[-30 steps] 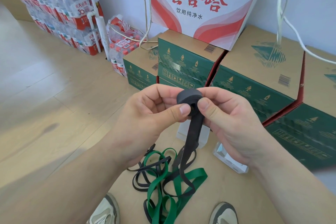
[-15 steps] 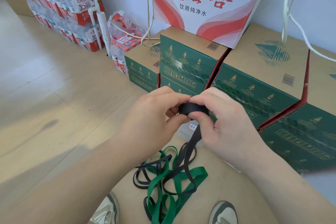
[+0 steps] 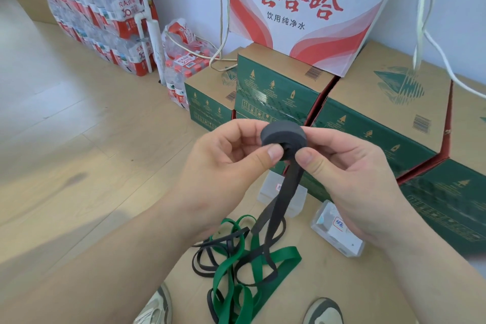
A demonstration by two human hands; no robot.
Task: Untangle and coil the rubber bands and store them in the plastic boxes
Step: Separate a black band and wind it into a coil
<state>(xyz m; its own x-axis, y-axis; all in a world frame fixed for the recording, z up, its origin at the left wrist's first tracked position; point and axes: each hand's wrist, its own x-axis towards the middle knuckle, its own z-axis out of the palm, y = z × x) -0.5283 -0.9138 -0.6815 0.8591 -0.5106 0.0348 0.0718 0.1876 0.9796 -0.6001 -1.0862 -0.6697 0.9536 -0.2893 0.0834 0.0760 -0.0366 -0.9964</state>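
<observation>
a wood floor with green cartons [image 3: 276, 92] stacked along the wall, and a cardboard sheet [image 3: 328, 289] underfoot. above it the left hand [image 3: 226, 166] and right hand [image 3: 349, 176] pinch a thick black coil [image 3: 284, 134] between thumbs and curled fingers. its loose tail [image 3: 288, 197] drops into a tangle of black and green bands [image 3: 260, 265] on the sheet. i'd judge one band mostly rolled, the green ones not begun, and no coil shows in the plastic boxes [image 3: 339, 234] nearby
</observation>
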